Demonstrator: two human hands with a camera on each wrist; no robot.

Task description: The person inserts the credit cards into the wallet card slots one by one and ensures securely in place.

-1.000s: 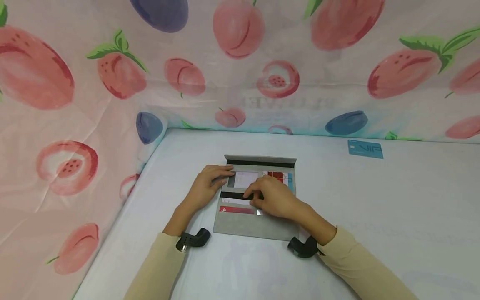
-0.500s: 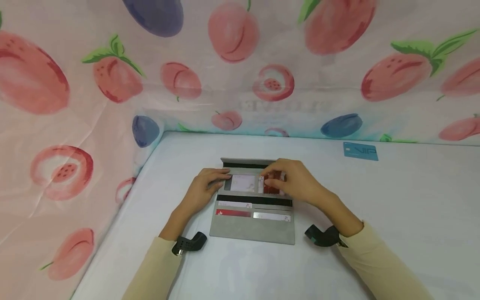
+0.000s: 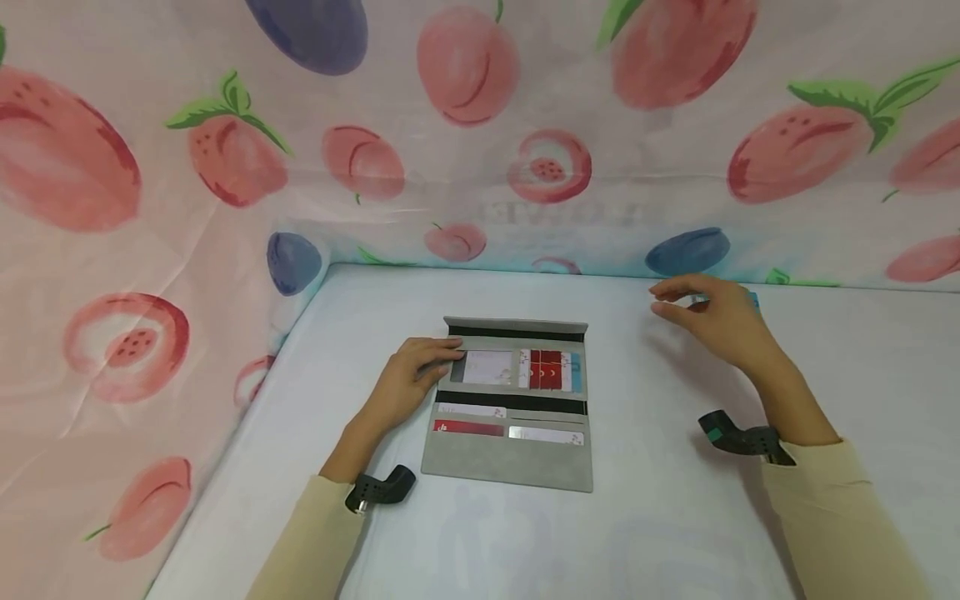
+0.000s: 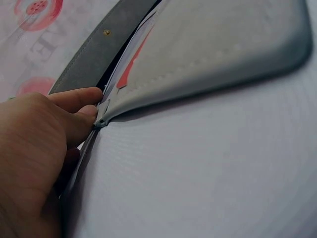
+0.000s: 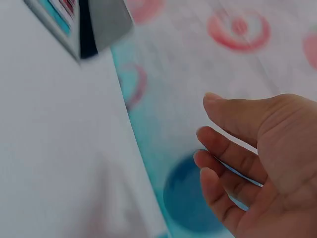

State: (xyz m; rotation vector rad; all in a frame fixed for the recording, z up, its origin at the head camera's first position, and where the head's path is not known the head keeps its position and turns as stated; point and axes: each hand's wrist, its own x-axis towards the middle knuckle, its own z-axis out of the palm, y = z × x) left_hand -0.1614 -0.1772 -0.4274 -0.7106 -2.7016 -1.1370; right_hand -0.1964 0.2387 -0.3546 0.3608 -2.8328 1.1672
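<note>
A grey wallet (image 3: 506, 473) lies unfolded in the head view, with several cards in its slots. My left hand (image 3: 402, 375) rests at its left side, fairly straight fingers reaching over the edge. In the left wrist view that hand's fingertips (image 4: 94, 94) are right at the wallet's fold. My right hand (image 3: 723, 321) hovers above the back right of the table, thumb and fingers apart. Below it is a blue VIP card (image 3: 753, 300), mostly hidden by the hand. The right wrist view shows nothing between the thumb and the bent fingers.
A white table surface (image 3: 637, 533) surrounds the wallet. Fruit-printed cloth (image 3: 450, 192) rises behind the table and on the left. In the wallet's upper half are a white card (image 3: 487, 367) and a red patterned card (image 3: 545, 369).
My right hand has gone from the wallet's lower slots to its upper right window, then right and back to above the blue card. The left hand has stayed at the wallet's left edge.
</note>
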